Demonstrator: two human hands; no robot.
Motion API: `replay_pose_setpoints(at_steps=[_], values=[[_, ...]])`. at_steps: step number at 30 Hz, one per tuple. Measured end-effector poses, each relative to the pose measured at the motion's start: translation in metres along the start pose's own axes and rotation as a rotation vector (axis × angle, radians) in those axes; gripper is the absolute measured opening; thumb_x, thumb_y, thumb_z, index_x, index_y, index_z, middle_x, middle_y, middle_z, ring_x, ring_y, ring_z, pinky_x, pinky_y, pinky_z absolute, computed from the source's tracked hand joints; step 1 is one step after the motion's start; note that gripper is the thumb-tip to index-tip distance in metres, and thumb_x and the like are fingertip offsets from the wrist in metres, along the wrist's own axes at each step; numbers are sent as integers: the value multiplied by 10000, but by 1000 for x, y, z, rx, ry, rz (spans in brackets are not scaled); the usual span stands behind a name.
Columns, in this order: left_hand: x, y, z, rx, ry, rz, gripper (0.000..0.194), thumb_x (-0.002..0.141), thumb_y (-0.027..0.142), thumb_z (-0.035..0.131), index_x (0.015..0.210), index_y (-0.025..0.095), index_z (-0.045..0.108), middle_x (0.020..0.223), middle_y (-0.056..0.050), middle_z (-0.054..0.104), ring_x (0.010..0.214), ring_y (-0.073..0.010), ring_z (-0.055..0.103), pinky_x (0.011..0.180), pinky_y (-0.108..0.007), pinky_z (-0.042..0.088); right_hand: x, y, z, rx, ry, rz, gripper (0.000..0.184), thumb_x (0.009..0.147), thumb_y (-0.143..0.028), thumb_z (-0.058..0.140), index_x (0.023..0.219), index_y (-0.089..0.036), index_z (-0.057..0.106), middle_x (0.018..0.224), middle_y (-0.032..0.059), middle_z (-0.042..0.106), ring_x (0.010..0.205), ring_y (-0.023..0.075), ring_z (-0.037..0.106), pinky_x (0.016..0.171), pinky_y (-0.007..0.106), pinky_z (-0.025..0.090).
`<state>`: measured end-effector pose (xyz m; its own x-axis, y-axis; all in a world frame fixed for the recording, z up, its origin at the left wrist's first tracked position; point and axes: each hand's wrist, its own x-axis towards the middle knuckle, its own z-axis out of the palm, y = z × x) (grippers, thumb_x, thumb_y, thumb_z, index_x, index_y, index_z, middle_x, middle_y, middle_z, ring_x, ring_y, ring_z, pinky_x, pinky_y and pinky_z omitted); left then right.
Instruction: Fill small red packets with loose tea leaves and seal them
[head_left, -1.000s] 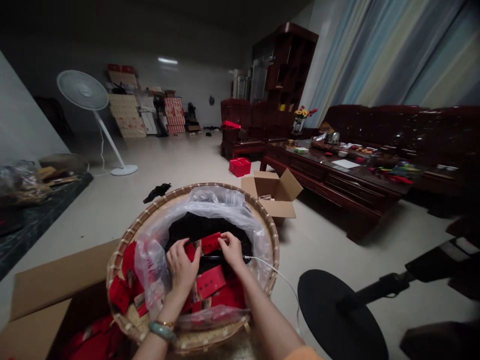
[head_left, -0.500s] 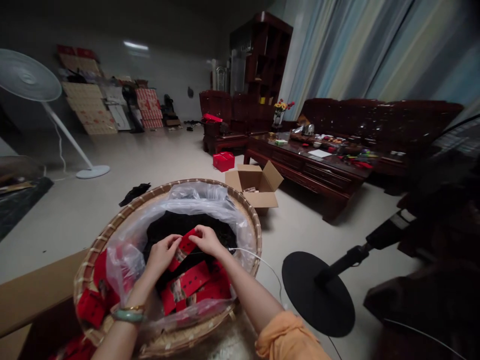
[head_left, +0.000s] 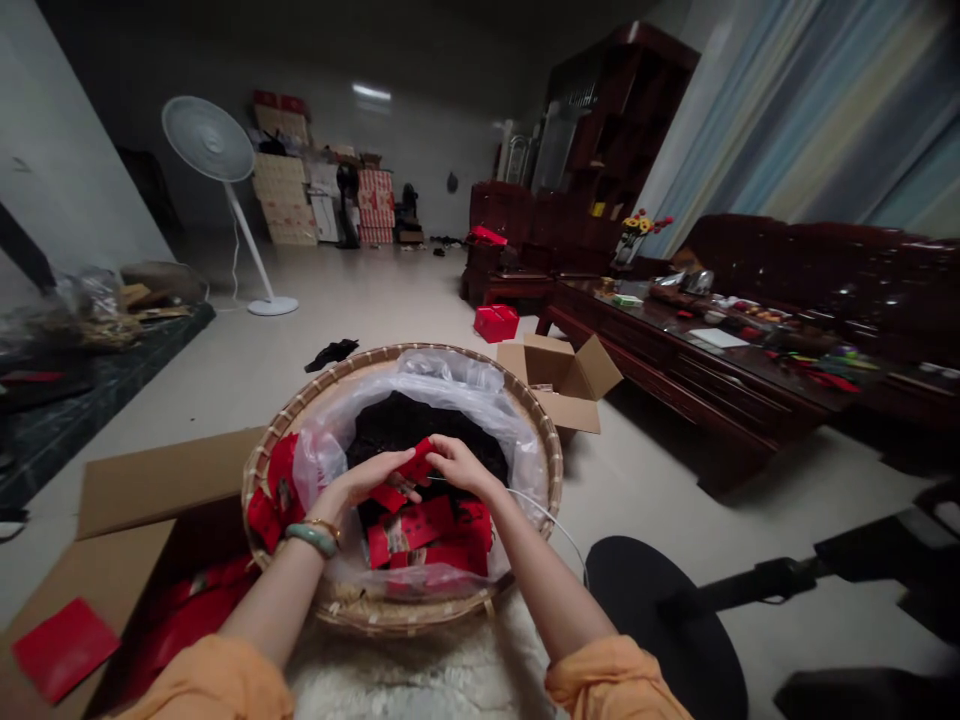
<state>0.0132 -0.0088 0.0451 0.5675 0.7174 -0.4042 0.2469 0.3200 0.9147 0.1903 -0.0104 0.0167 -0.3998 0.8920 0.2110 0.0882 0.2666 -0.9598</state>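
Over a round bamboo basket [head_left: 277, 425], both hands meet at a small red packet [head_left: 415, 464]. My right hand [head_left: 459, 466] pinches its upper right end. My left hand [head_left: 379, 476] grips the other end, its fingers partly curled beneath. Below them, an open clear plastic bag [head_left: 322, 450] lines the basket and holds dark, black contents [head_left: 397, 415] that I cannot make out. Several printed red packets [head_left: 412, 530] lie on the near side inside the bag. More red packets [head_left: 281, 480] sit between bag and basket rim at the left.
An open cardboard box [head_left: 172, 475] with red packets stands at the left. Another open box [head_left: 574, 410] lies beyond the basket, near a dark wooden table [head_left: 675, 345]. A black round stand base [head_left: 660, 620] is at the right; a white cord [head_left: 559, 520] crosses the basket rim.
The view has swung left, so the room appears shifted right. The red packet has been tilted and drawn closer between my hands, and my left hand now covers more of it.
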Motion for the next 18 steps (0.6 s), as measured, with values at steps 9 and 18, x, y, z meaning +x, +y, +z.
replay_pose_setpoints(at_steps=[9,18], values=[[8,-13,4,-139,47,-2,665,713,716,442,850,94,634,741,-110,701,580,-168,636,587,-272,494,4,-25,-3,-254,-82,23,114,804,-227,464,717,-168,509,637,-49,492,590,96,448,559,191,376],[1,-17,6,-103,168,-8,676,635,777,454,732,122,587,470,2,562,373,-107,497,425,-228,405,1,-45,3,-321,-114,10,145,826,-192,447,859,-160,584,746,-28,565,663,100,485,618,195,398]])
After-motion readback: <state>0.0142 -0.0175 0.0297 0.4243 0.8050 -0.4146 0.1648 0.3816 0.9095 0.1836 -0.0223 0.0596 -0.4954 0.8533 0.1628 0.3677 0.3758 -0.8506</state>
